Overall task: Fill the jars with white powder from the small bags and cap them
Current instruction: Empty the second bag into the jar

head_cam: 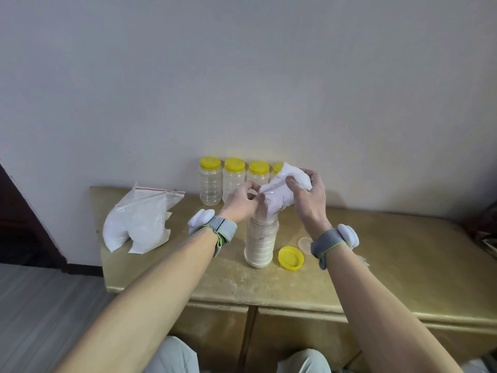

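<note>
**A:** So the person's got the small bag (pixel 282 189) tipped mouth-down into the open jar (pixel 261 238), front middle of the table (pixel 403 265). Right hand (pixel 309 195) is wrapped round the fat end of the bag. Left hand (pixel 240 200) pinches the bag's mouth right at the jar neck. Powder looks nearly up to the shoulder.

**B:** Yeah, that's my worry. Neither hand is on the jar itself, and it's tall and narrow, so a hard squeeze or sideways tug could probably tip it. If the pinch slips, the mouth pops off the neck and powder goes everywhere.

**A:** Overfill too, I reckon. The yellow cap (pixel 291 258) lies just beside the jar, open side up by the look of it, so a spill could land in it.

**B:** At least the capped jars (pixel 211 181) by the wall and the spare bags (pixel 139 219) on the left sit well apart.
</note>
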Tool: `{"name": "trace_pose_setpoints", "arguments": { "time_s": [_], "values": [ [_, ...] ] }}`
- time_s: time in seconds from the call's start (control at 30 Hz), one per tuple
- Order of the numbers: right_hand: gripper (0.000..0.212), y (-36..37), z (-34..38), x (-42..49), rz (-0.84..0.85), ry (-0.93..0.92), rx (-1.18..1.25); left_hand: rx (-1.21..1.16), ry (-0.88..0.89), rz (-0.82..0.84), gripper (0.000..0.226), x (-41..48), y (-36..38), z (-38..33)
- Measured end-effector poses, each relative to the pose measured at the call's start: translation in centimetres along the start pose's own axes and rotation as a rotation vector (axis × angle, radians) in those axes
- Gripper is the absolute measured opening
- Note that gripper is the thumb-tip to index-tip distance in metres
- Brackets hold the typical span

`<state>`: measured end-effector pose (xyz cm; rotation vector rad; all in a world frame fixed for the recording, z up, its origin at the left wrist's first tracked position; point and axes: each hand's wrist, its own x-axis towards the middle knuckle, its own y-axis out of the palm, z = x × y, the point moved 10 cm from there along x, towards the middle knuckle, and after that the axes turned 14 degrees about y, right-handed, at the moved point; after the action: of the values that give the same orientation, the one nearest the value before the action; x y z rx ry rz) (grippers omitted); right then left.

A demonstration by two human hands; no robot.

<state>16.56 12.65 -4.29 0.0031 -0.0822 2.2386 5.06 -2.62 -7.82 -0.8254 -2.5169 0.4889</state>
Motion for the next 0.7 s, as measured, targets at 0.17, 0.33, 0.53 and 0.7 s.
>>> {"name": "trace_pose_setpoints", "arguments": {
  "time_s": [0.17,0.33,0.53,0.7],
  "values": [
    [0.022,-1.5,-1.7,-0.1,-0.008,0.094,0.152,0.032,0.006,0.025,0.004,0.2,0.8,-0.3],
    [0.017,-3.1,-3.6,-0.2,-0.03,0.194,0.301,0.058,0.014,0.04,0.004,0.8,1.8,-0.9],
    [0.019,-3.8,-6.7,-0.3,-0.015,0.334,0.426,0.013,-0.077,0.215,0.025,0.4,3.2,0.0],
    [0.02,-3.5,-9.2,-0.3,-0.001,0.458,0.521,0.171,-0.026,0.373,0.084,0.3,4.8,-0.7]
  ]
}}
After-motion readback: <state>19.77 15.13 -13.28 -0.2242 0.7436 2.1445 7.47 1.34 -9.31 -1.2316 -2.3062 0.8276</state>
